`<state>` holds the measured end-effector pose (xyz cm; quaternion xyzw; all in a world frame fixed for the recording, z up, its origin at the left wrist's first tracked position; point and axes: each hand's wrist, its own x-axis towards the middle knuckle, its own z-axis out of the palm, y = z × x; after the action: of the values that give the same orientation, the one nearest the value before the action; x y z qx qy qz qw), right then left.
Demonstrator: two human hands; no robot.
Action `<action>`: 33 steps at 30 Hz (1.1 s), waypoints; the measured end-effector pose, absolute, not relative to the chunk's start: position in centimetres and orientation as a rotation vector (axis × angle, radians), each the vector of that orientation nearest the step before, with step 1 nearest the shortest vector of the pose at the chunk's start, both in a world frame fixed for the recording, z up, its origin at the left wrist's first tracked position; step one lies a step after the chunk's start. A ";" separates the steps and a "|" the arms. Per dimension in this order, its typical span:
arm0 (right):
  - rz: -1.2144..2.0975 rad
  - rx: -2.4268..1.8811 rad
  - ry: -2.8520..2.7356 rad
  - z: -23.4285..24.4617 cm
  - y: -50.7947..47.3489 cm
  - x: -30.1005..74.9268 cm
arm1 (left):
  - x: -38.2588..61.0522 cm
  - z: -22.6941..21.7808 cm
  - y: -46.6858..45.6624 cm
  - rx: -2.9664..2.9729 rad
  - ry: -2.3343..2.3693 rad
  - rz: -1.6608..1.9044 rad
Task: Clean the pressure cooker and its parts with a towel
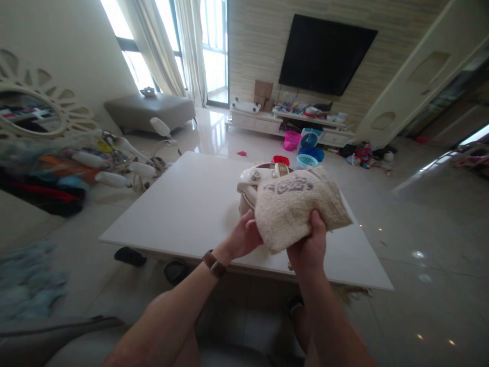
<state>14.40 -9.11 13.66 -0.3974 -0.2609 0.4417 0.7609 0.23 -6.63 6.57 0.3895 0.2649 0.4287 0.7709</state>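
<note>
A folded beige towel (290, 214) with dark grey patterning near its far edge is held up over the white table. My right hand (308, 250) grips its near edge, thumb on top and fingers underneath. At the towel's left side, my left hand (242, 237) is closed against the edge, with its fingertips partly hidden. A brown-strapped watch sits on the left wrist. Just behind the towel stands a white, rounded appliance (248, 191) with a handle and brownish trim; the towel covers much of it.
The white table (171, 204) spans the middle. Beyond it, a pink basket (292, 140), a light blue basket (306, 161) and a red container (280, 160) stand on the floor. A fallen-looking white lamp (130, 165) lies left, below a grey bench (153, 111). A cluttered TV cabinet (263, 124) lines the wall.
</note>
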 end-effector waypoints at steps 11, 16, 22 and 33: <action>0.480 -1.344 -0.979 8.1 -6.6 18.1 | -7.0 9.8 -4.6 0.257 0.546 1.734; 0.688 -1.384 -0.807 5.3 -5.9 20.0 | -6.9 9.9 -3.3 0.326 0.539 2.050; 1.020 -1.348 -0.527 4.0 -6.0 19.2 | -0.2 7.0 -2.7 1.155 1.050 1.828; 1.108 -1.253 -0.524 3.1 -5.8 18.0 | 1.8 5.2 -1.7 2.019 1.468 1.430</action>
<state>18.00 -5.75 3.09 -0.5494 -0.2296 0.4858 0.6399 1.78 -1.72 5.18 0.6956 0.5059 0.4928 0.1317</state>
